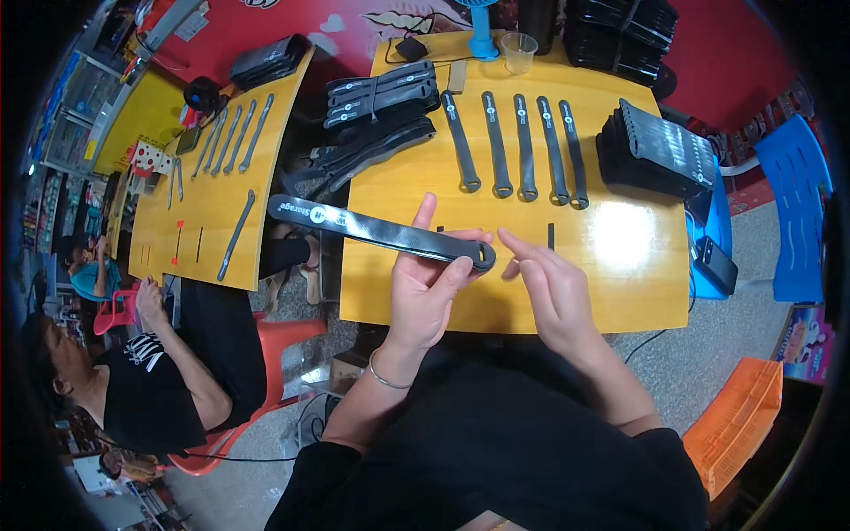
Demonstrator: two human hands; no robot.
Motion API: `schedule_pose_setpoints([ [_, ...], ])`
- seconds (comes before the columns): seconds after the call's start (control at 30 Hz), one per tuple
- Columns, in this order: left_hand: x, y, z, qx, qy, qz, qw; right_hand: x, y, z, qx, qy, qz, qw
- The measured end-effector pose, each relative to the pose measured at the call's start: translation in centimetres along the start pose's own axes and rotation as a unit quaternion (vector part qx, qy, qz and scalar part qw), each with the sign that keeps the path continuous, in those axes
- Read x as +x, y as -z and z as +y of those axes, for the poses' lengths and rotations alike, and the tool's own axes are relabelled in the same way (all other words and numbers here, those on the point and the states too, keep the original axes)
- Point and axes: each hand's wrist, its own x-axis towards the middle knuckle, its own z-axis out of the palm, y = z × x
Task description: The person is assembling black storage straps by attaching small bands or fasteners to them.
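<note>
My left hand grips a black strap with white lettering, thumb on top and fingers beneath. The strap slants above the table from upper left to lower right, and a slotted end sits by my thumb. Close to that end, my right hand is held with its fingers stretched out and nothing visible in it. Several similar straps lie apart in a row on the yellow table. A short dark strip lies beyond my right hand.
Strap stacks stand at the table's right and left. A clear cup and a blue fan stand at the back. A co-worker sits left by another table. An orange crate is at the right.
</note>
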Motion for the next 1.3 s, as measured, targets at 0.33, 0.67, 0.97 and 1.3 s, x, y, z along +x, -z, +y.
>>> schedule_pose_setpoints([
  [0.33,-0.2,0.1,-0.3,0.077,-0.058,-0.001,0.995,-0.2,-0.2,-1.6,-0.1,-0.004,-0.018,0.995],
  [0.67,-0.1,0.0,-0.5,0.135,-0.098,-0.012,0.986,-0.5,-1.0,-1.1,-0.1,0.014,0.015,0.995],
  [0.97,-0.1,0.1,-1.2,0.187,-0.141,-0.009,0.972,-0.5,-1.2,-1.3,-0.193,0.056,0.032,0.979],
  [1.3,-0.5,0.3,-1.8,0.226,-0.196,-0.011,0.954,-0.1,-2.1,-0.7,-0.032,-0.022,0.009,0.999],
])
